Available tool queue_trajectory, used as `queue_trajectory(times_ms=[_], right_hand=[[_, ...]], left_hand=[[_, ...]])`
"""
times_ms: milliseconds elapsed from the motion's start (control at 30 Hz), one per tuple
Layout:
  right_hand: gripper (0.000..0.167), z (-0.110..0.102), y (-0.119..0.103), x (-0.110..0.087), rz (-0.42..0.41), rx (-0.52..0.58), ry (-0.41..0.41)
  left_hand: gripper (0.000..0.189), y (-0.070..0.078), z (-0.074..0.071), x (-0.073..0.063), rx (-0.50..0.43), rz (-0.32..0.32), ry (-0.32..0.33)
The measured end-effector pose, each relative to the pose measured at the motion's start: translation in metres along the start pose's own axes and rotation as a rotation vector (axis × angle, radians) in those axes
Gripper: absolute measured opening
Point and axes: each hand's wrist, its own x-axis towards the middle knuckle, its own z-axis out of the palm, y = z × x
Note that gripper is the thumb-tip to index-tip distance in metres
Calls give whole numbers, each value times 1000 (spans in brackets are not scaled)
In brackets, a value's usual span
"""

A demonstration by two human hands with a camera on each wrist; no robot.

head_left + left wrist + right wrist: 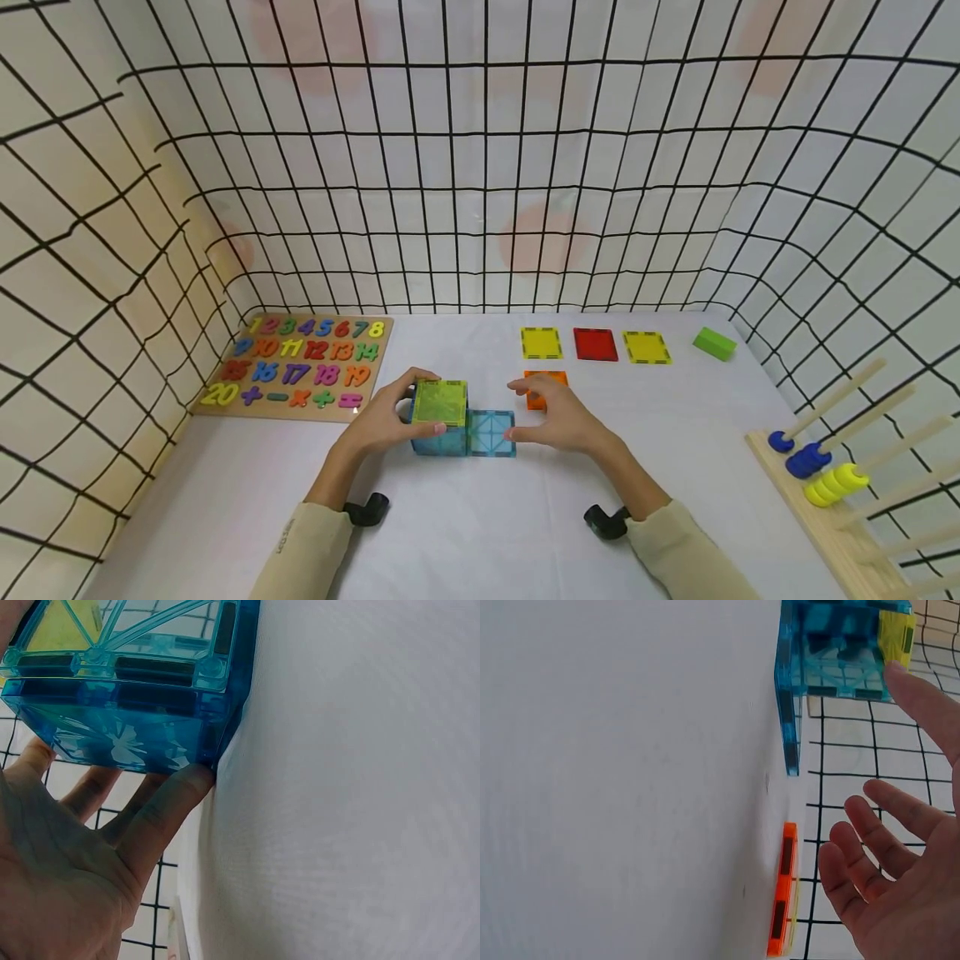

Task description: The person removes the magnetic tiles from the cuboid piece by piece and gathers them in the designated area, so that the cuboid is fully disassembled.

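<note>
A small box of blue magnetic tiles (444, 442) stands on the white cloth, with a yellow-green tile (438, 404) as its top. My left hand (382, 419) holds this box, its thumb along the near top edge and its fingers against the left and far sides. Flat against the box's right side lies a light blue tile (491, 435). Over that tile's right edge hovers my right hand (566, 417), thumb and fingers spread and nothing held. In the right wrist view the box's side (844, 671) is open, and an orange tile (781, 892) lies flat below the fingers.
Behind lie two yellow tiles (541, 343) with a red tile (596, 344) between them, and a green block (714, 343). A wooden number board (288, 410) is at left, a peg stand (806, 517) with blue and yellow rings at right. Black wire grids enclose three sides.
</note>
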Motion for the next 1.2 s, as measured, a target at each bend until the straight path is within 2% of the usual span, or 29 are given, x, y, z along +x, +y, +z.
queue_trajectory(times_ms=[200,500,1033,1200], right_hand=[[83,8,-5,1,-21,-25,-41],[82,12,-12,3,-20,-30,-64],[83,28,-12,13,-76,-52,-110],[84,32,-14,15,-65,-69,-130]], left_hand=[[72,0,0,1,4,-5,4],[72,0,1,1,8,4,7],[72,1,1,1,8,7,2],[72,1,1,2,8,6,-1]])
